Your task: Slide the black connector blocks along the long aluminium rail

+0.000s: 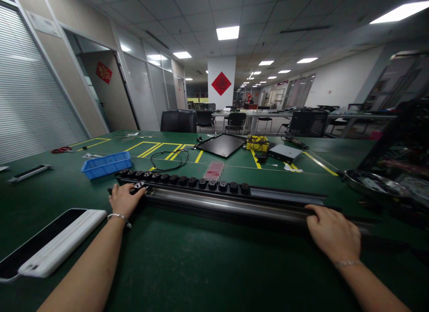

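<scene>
A long dark metal channel [217, 204] lies across the green table in front of me. Along its far side runs a strip of several black power sockets [192, 182], which covers its left and middle stretch. My left hand [124, 200] is closed round the left end of the channel, its thumb beside a small black-and-silver part [140, 185]. Near the right end, my right hand [335, 234] grips the channel, thumb on the near side and fingers over the top. Some fingertips of both hands are hidden behind the metal.
A blue bin [106, 165] stands beyond my left hand; a white-and-black flat device [53, 242] lies nearer. Farther back are a black cable [170, 160], a black panel [221, 145], a yellow basket [257, 143] and a grey box [285, 153]. A round tray [372, 184] sits right.
</scene>
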`<state>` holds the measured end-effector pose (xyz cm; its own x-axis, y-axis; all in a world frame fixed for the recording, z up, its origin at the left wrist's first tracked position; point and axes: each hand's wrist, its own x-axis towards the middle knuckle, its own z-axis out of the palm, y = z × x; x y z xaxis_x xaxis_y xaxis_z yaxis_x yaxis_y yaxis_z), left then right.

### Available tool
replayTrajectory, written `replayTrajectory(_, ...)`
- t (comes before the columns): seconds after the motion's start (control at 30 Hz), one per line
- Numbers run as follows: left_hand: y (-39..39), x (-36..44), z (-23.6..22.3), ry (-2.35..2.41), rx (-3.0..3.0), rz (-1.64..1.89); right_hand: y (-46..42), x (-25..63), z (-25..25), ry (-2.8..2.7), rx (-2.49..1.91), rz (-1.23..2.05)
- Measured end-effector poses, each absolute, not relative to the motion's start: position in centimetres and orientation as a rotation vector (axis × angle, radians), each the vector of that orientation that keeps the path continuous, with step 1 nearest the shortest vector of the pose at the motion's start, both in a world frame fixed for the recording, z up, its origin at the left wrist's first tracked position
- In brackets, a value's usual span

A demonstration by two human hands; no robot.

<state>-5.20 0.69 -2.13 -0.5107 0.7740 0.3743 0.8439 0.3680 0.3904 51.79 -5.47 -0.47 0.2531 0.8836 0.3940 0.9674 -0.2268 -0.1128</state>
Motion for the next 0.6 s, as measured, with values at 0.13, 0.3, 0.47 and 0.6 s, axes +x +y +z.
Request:
replayTrajectory(0.13, 0.31, -4.66, -1.94, -2.456, -1.538, -0.841, -5.54, 51.87, -0.5, -1.704, -2.204, -0.347)
replayTrajectory(0.3, 0.45, -4.84, -2.05, -2.414, -1.569, -0.83, -5.57, 51.76, -0.4, -1.702, -2.217, -0.346)
replayTrajectory(0.47, 0.63, -5.08, -2.22, -2.38, -1.605, -0.799, -5.52, 51.75, -0.43, -1.699, -2.204, -0.358)
replayTrajectory(0.6, 0.6, -5.05, -2.11, -2.368, -1.632, -0.77, -5.47, 51.99, -0.59, -1.704, -2.194, -0.344)
